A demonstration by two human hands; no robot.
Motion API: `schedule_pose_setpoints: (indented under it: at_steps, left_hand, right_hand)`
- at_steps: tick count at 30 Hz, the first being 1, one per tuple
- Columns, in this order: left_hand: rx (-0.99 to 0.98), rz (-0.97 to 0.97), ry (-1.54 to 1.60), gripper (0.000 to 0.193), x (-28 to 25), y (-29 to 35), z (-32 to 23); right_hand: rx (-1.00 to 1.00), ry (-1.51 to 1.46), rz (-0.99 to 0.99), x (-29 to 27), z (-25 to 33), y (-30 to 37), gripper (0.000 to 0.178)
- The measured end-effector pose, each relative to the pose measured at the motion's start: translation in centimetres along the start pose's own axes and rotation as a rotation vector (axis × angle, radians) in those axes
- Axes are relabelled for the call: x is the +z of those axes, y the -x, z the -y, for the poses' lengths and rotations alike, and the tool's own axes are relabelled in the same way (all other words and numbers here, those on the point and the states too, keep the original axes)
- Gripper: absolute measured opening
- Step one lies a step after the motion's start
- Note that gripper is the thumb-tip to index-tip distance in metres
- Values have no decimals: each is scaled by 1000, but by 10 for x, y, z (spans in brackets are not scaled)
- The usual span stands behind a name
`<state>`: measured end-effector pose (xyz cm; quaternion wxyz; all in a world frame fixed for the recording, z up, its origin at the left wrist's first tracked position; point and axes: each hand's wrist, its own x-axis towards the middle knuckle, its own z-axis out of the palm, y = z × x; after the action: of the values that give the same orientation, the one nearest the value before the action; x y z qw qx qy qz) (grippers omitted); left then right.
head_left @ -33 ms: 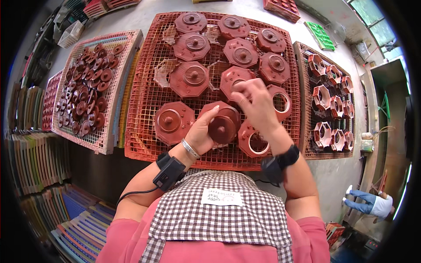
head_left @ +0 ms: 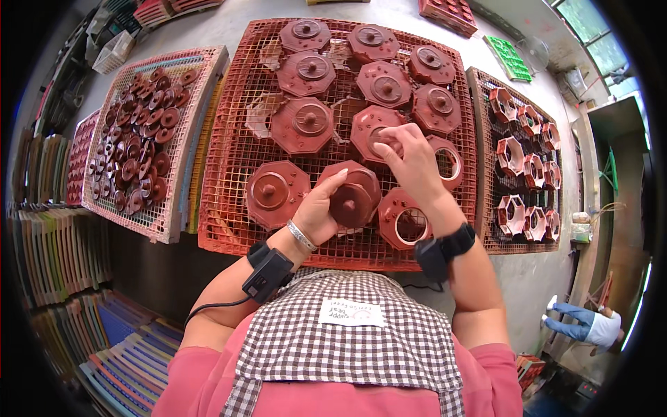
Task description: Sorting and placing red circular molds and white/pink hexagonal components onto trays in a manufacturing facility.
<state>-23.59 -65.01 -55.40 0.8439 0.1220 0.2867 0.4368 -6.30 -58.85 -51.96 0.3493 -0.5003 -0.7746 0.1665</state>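
The person's left hand [head_left: 318, 214] grips a red octagonal box [head_left: 365, 175] with a round lid [head_left: 353, 217] over the mesh rack [head_left: 233, 139]; just beyond, the right hand [head_left: 417, 156] bends its fingers at another box [head_left: 362, 128], whether gripping cannot be told

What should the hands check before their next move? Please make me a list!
1. Left hand holding the middle octagonal piece: ok.
2. Dark round lid centred on that piece: cannot tell; it looks shifted towards the person.
3. Right hand gripping something: cannot tell; its fingertips hide that.
4. Front-right octagonal piece covered: not ok; its round hole is open.
5. Front-left octagonal piece covered: ok; a knobbed lid is on it.
6. Loose round pieces lying in the left tray: ok; they're heaped there.
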Motion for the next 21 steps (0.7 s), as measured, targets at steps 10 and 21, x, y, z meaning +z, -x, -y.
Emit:
schedule_pose_setpoints:
  at_steps: [10, 21]
  left_hand:
    - [44, 0, 46, 41, -16, -1, -14]
    - [36, -10, 59, 37, -7, -6, -21]
  right_hand:
    - [14, 173, -20, 20, -52, -21, 10]
    - [15, 399, 52, 14, -46, -24, 34]
